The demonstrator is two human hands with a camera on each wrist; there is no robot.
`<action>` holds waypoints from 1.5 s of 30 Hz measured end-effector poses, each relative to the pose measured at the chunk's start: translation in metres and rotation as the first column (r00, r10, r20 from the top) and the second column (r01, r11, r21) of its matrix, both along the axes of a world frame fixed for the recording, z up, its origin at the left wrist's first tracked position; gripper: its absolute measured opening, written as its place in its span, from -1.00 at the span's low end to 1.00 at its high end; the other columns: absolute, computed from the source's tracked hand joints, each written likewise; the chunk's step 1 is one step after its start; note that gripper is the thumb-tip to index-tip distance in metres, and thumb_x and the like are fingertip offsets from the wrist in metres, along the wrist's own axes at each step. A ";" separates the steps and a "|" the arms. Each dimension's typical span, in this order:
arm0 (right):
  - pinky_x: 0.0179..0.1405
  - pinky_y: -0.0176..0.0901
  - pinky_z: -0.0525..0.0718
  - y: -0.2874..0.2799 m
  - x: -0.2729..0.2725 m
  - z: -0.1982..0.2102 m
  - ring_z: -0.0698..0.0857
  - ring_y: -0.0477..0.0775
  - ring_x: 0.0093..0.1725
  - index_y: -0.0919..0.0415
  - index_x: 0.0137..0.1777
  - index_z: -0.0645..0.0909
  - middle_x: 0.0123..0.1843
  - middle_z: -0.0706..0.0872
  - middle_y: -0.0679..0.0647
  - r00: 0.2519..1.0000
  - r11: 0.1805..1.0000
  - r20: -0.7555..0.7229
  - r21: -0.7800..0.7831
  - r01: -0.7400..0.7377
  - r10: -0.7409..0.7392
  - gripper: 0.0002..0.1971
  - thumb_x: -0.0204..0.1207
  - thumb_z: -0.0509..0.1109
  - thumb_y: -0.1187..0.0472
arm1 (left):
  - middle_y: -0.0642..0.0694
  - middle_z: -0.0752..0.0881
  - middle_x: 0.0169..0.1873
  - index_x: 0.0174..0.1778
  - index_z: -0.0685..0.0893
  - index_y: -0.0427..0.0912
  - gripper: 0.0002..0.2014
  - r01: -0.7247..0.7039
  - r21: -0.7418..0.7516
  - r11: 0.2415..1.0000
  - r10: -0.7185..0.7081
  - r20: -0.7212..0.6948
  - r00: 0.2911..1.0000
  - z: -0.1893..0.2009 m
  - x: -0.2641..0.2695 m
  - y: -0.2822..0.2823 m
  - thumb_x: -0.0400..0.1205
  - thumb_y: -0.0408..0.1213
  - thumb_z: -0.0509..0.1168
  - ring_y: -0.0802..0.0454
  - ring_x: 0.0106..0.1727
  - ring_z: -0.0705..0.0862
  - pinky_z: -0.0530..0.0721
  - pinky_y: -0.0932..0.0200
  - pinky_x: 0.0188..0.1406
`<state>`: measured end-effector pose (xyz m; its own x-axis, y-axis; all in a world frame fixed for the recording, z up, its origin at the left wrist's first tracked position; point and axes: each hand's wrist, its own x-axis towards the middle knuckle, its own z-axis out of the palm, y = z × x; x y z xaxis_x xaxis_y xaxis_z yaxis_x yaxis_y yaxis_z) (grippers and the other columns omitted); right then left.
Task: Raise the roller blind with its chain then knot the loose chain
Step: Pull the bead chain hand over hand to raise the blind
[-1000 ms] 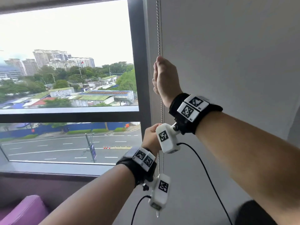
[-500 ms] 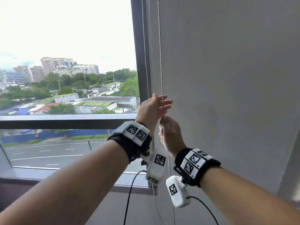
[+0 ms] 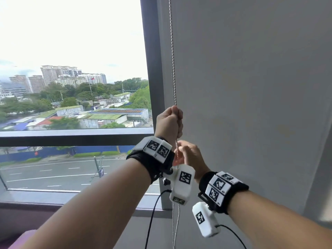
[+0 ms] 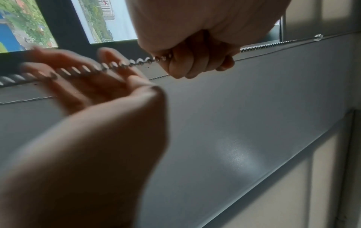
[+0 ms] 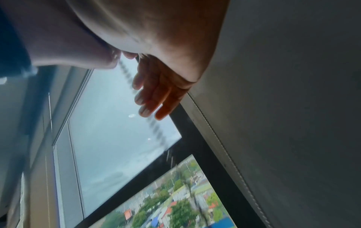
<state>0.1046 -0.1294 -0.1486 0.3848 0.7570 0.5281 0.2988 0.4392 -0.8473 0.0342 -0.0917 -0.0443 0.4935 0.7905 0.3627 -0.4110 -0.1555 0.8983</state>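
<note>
The metal bead chain hangs straight down beside the dark window post. My left hand grips it in a fist at about sill-rail height. Just below, my right hand has straight, spread fingers against the chain. In the left wrist view the chain runs out of the left hand and lies across the right hand's open fingers. The right wrist view shows the right hand's extended fingers beside the blurred chain. Loose chain dangles under both wrists. The left pane is uncovered.
A dark window post stands left of the chain, and a flat grey surface fills the right. A horizontal rail crosses the glass above the sill. A purple cushion sits at bottom left. Black cables trail from the wrist cameras.
The right hand came down from high on the chain and opened its fingers. The left hand rose from below it, passed above it and closed round the chain.
</note>
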 end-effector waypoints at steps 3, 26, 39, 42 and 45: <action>-0.19 0.13 0.79 0.003 0.010 0.035 0.75 0.12 -0.24 0.22 -0.18 0.66 -0.27 0.76 0.22 0.997 0.997 0.050 0.053 0.055 -0.058 -0.60 0.48 0.06 -0.01 | 0.06 0.27 -0.77 -0.47 0.42 -0.14 -0.64 -0.019 -0.004 1.000 0.019 -0.009 1.000 -0.019 -0.001 -0.001 0.67 -0.37 0.00 0.15 -0.76 0.18 0.09 0.40 -0.73; -0.47 -0.09 0.15 0.035 -0.005 0.149 0.21 -0.03 -0.53 -0.01 -0.49 0.31 -0.55 0.29 -0.12 0.976 0.944 -0.038 0.246 0.218 -0.215 -0.62 0.55 0.04 -0.07 | -0.07 0.61 -0.63 -0.42 0.61 -0.28 -0.69 0.024 -0.185 0.982 -0.065 -0.215 0.975 -0.109 -0.022 -0.006 0.60 -0.57 0.11 0.07 -0.60 0.56 0.53 0.35 -0.63; -0.30 0.34 0.49 0.026 -0.005 0.035 0.40 0.20 -0.39 0.00 -0.41 0.48 -0.47 0.49 0.04 0.967 0.957 -0.021 0.140 0.254 -0.253 -0.62 0.56 0.10 -0.14 | -0.21 0.74 -0.21 -0.05 0.60 -0.31 -0.61 0.165 -0.032 0.986 -0.165 0.013 0.986 0.019 -0.004 0.009 0.73 -0.14 -0.07 0.00 -0.28 0.73 0.62 0.22 -0.31; -0.33 0.19 0.34 0.015 -0.010 0.004 0.29 0.07 -0.39 -0.10 -0.52 0.34 -0.50 0.32 -0.15 0.975 0.970 -0.030 0.093 0.224 -0.222 -0.62 0.58 0.12 0.01 | -0.10 0.73 -0.38 -0.10 0.61 -0.20 -0.61 0.152 -0.021 0.988 -0.153 -0.017 0.988 0.035 0.002 0.003 0.72 -0.06 -0.05 0.06 -0.45 0.68 0.54 0.23 -0.44; -0.28 0.10 0.29 0.008 -0.007 -0.019 0.27 0.03 -0.37 -0.14 -0.52 0.34 -0.53 0.33 -0.21 0.983 0.982 -0.018 0.040 0.182 -0.182 -0.59 0.60 0.12 0.11 | 0.04 0.44 -0.71 -0.34 0.54 -0.20 -0.61 0.079 0.001 0.997 -0.079 0.040 0.996 0.028 0.008 0.000 0.73 -0.13 0.00 0.17 -0.73 0.32 0.21 0.37 -0.69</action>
<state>0.0971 -0.1218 -0.1675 0.5218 0.6511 0.5512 0.3649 0.4137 -0.8341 0.0424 -0.0919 -0.0166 0.5391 0.7501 0.3832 -0.4579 -0.1209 0.8808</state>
